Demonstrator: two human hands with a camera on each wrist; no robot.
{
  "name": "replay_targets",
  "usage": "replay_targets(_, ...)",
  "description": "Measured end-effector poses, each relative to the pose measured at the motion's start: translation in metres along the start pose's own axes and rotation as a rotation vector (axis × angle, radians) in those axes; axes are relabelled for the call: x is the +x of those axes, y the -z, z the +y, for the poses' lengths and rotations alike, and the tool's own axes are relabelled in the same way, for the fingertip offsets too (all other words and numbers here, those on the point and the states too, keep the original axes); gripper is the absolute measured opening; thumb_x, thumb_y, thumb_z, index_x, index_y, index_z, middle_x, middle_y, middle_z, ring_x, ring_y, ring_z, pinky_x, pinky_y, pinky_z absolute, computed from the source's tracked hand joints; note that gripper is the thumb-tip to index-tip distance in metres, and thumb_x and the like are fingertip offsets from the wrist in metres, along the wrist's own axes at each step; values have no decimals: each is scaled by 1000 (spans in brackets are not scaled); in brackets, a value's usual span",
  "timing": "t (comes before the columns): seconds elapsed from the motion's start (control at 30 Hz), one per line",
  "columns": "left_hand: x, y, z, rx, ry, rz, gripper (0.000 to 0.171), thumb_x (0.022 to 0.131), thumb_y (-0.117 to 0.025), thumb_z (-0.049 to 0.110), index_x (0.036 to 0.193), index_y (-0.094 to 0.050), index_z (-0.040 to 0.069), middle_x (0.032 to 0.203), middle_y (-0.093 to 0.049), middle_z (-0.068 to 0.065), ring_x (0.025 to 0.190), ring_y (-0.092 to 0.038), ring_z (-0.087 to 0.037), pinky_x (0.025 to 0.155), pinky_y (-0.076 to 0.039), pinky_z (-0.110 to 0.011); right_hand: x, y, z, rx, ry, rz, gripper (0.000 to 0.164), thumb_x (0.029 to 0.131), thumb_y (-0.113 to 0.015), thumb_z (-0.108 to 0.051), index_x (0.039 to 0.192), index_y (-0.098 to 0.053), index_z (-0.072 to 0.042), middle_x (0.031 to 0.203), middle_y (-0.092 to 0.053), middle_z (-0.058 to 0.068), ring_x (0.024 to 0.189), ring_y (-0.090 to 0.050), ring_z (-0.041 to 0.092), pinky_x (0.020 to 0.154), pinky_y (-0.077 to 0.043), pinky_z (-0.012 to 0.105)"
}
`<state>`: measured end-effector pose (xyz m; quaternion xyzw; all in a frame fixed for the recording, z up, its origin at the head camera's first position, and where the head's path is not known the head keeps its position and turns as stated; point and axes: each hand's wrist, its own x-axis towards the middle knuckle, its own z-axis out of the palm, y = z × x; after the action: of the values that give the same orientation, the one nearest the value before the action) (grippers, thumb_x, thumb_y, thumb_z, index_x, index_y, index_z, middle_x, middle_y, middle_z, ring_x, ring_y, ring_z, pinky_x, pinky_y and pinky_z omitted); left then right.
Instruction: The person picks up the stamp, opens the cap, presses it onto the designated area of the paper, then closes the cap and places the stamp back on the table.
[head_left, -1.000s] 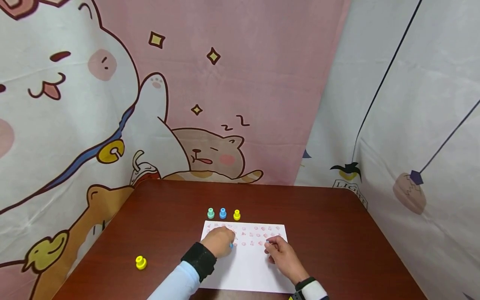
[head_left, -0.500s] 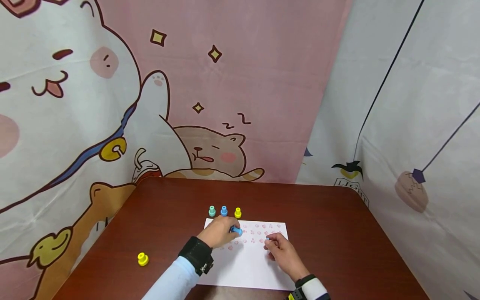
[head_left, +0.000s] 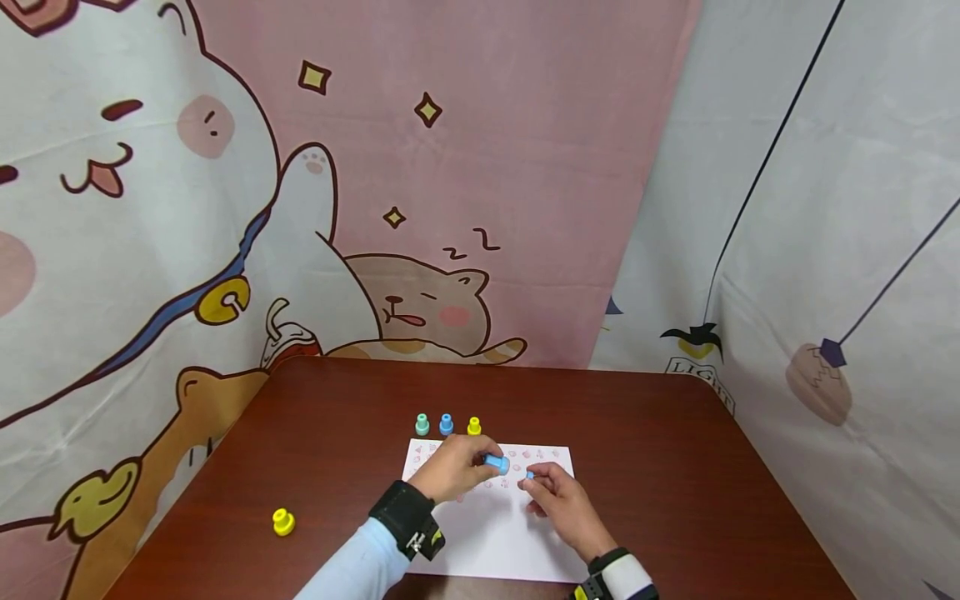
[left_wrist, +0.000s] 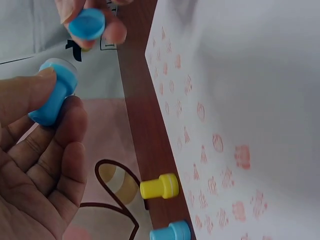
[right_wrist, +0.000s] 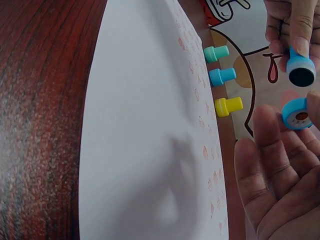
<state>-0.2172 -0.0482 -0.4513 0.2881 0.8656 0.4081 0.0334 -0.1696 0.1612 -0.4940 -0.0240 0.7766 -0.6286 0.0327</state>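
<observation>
Over the upper part of the white paper [head_left: 510, 542], my left hand [head_left: 448, 468] grips a small blue stamp [head_left: 497, 463] between thumb and fingers. Its dark round face [right_wrist: 302, 77] is uncovered in the right wrist view. Just to the right, my right hand [head_left: 564, 507] pinches a round blue cap [left_wrist: 87, 24] by its edge, and a small picture shows on one side of it in the right wrist view. Stamp and cap are held apart with a narrow gap. Rows of small pink-red prints [left_wrist: 218, 143] cover the paper's far part, partly hidden by my left hand.
Beyond the paper's far edge stand a green stamp [head_left: 422, 425], another blue stamp [head_left: 446, 424] and a yellow stamp [head_left: 474, 426] in a row. A second yellow stamp [head_left: 282, 522] stands at the left of the brown table [head_left: 645, 433]. A cartoon-printed cloth [head_left: 525, 167] hangs behind.
My left hand has lifted off the paper's prints and moved right with the blue stamp, its face turned toward the cap. My right hand has shifted only slightly, still pinching the cap.
</observation>
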Motion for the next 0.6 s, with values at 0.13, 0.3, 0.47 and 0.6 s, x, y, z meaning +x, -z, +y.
replay_targets(0.13, 2, -4, 2, -18, -15, -10, 14, 90, -74, 14, 103, -71, 11, 86, -67, 9, 71, -58, -5, 66, -51, -20, 2, -1, -1, 7, 10, -9, 32, 96, -65, -16, 118, -57, 7, 101, -70, 19, 75, -65, 23, 68, -54, 31)
replay_targets(0.3, 4, -9, 5, -38, -39, -20, 13, 91, -73, 14, 104, -71, 12, 84, -66, 11, 72, -57, -4, 66, -51, -20, 4, -1, -3, 16, 15, -19, 30, 97, -64, -18, 117, -58, 4, 103, -71, 18, 75, -66, 23, 68, -52, 31)
replay_targets(0.47, 5, -12, 5, -55, -34, -26, 11, 92, -72, 16, 103, -71, 14, 83, -64, 13, 74, -57, -4, 67, -50, -21, 7, -1, -2, 28, 1, -27, 28, 99, -61, -17, 119, -58, 3, 104, -71, 15, 78, -69, 27, 70, -52, 34)
replay_targets(0.6, 5, -13, 5, -45, -41, -34, 11, 92, -72, 16, 103, -71, 14, 84, -64, 13, 76, -57, -3, 68, -50, -21, 7, -1, -2, 29, -9, -28, 29, 99, -61, -18, 120, -58, 3, 105, -71, 16, 78, -69, 26, 71, -52, 34)
